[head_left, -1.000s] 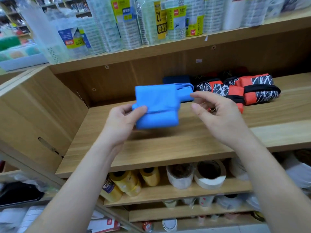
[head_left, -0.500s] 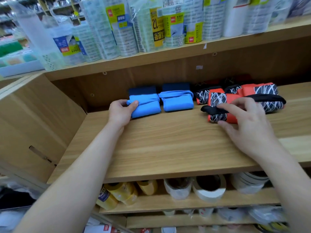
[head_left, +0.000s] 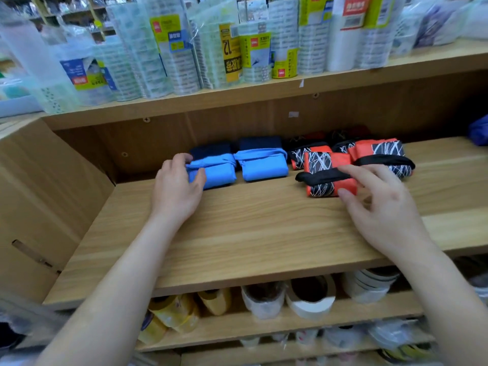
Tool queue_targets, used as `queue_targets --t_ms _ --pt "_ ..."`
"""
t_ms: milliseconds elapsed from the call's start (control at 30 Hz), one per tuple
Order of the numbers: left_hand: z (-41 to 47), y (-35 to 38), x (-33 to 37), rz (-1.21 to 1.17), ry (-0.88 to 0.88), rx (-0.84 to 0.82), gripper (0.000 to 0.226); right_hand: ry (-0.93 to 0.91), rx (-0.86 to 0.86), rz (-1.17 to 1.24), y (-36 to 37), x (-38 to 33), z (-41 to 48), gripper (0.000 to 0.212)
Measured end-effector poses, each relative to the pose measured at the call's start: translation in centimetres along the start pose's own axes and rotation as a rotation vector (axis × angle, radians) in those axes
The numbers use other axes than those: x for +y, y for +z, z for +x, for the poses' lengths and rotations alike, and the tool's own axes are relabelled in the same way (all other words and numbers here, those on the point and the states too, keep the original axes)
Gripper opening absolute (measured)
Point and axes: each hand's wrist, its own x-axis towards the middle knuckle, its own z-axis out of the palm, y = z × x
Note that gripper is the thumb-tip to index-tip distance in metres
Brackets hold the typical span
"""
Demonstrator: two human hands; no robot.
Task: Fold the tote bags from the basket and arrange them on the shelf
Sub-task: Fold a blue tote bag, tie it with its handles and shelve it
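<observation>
A folded light-blue tote bag (head_left: 217,171) lies at the back of the wooden shelf (head_left: 250,228). My left hand (head_left: 177,186) grips its left end, thumb in front and fingers on top. Beside it on the right lies a second folded blue bag (head_left: 261,167), with dark-blue ones (head_left: 260,142) behind both. Further right, my right hand (head_left: 383,207) pinches the right end of an orange tote bag with black-and-white lines (head_left: 322,175), which rests on the shelf. More orange patterned bags (head_left: 380,154) lie behind it. The basket is out of view.
Packs of clear tape (head_left: 237,48) crowd the shelf above. Tape rolls (head_left: 309,297) fill the shelf below. A wooden side panel (head_left: 39,194) closes the left end. A dark-blue thing (head_left: 479,133) shows at the far right.
A second ago both hands held the blue bag in the air. It now lies at the shelf's back, left of the other blue bag, and my right hand has moved to the orange bag.
</observation>
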Motion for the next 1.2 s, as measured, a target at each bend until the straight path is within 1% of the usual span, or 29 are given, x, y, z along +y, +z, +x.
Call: queue_targets --t_ms 100,233,333,400,500,600,667,733,800,900,1033,1200 --pt "-3.5 -1.5 1.6 -0.103 0.205 -0.013 0.017 0.007 0.042 0.056 -1.4 -0.6 -1.7 0.03" --pt "-9.2 -3.1 3.2 -0.299 0.401 -0.219 0.022 0.046 0.063 -0.049 -3.5 -1.2 -5.6 0.024" --pt "-12.3 -2.8 4.1 -0.343 0.644 -0.265 0.019 0.066 0.065 -0.157 -5.4 -1.3 -9.3 0.029" --pt "-14.0 -1.8 4.6 -0.372 0.793 -0.31 0.018 0.092 0.049 -0.24 -6.8 -1.1 -12.1 0.029" --pt "-16.1 0.5 5.3 -0.353 0.936 -0.425 0.02 0.161 0.004 -0.349 -9.1 0.0 -16.6 0.028" --pt "-18.1 3.9 6.2 -0.21 1.04 -0.52 0.023 0.275 -0.079 -0.433 -11.7 1.8 -21.3 0.031" --pt "-19.6 6.3 7.2 -0.103 1.064 -0.614 0.023 0.378 -0.103 -0.483 -13.8 3.3 -24.6 0.026" --pt "-21.5 8.7 8.5 -0.033 1.016 -0.716 0.025 0.515 -0.118 -0.532 -15.9 4.9 -28.1 0.021" --pt "-23.6 11.1 10.1 -0.061 0.913 -0.8 0.029 0.664 -0.125 -0.536 -18.2 6.6 -31.4 0.025" --pt "-27.2 14.9 13.3 -0.076 0.833 -0.873 0.025 0.84 -0.103 -0.501 -21.7 9.5 -35.9 0.026" --pt "-32.6 20.4 18.9 -0.113 0.761 -0.954 0.017 1.049 0.051 -0.382 -26.2 14.2 -41.5 0.025" --pt "-39.5 26.8 27.6 -0.113 0.772 -1.036 0.02 1.288 0.25 -0.265 -30.7 20.4 -48.3 0.029"
